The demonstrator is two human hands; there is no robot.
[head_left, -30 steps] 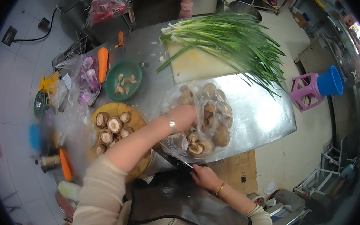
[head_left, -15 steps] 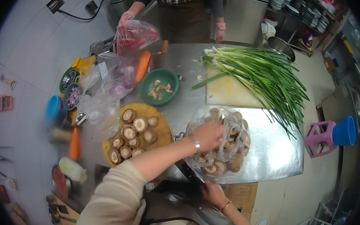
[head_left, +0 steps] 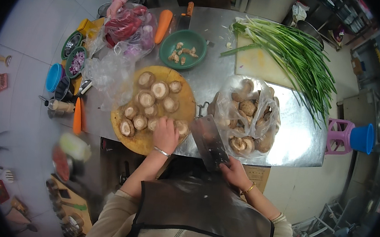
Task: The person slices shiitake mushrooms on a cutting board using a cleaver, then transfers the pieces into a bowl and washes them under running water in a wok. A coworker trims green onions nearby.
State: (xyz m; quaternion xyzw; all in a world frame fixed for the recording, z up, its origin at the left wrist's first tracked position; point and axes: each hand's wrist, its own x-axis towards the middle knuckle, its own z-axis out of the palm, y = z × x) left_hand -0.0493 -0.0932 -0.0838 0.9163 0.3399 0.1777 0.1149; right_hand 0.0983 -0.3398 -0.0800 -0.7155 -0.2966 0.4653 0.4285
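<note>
My left hand (head_left: 166, 135) rests at the near edge of a round wooden chopping board (head_left: 181, 85), fingers bent and close together over a mushroom (head_left: 152, 124); the fingers partly hide what they grip. Several brown-capped mushrooms (head_left: 146, 99) lie about it, most with stems up. In my right hand (head_left: 235, 174) is a cleaver (head_left: 210, 140), held by its handle, with its broad dark blade tilted up and to the left. Just beyond the blade, a clear plastic bag (head_left: 271, 98) stands open with more mushrooms (head_left: 247, 107) inside.
Spring onions (head_left: 290, 59) cover much of a white cutting board (head_left: 249, 62). A green bowl (head_left: 201, 40) holds small pale pieces, beside a carrot (head_left: 163, 27). Across the table, a co-worker's gloved hand (head_left: 115, 6) touches a bag of red meat (head_left: 125, 26). A pink stool (head_left: 336, 136) stands right.
My left hand has moved from the mushroom bag to the chopping board. My right hand still holds the cleaver, now more in view. The co-worker's meat bag has come down onto the table.
</note>
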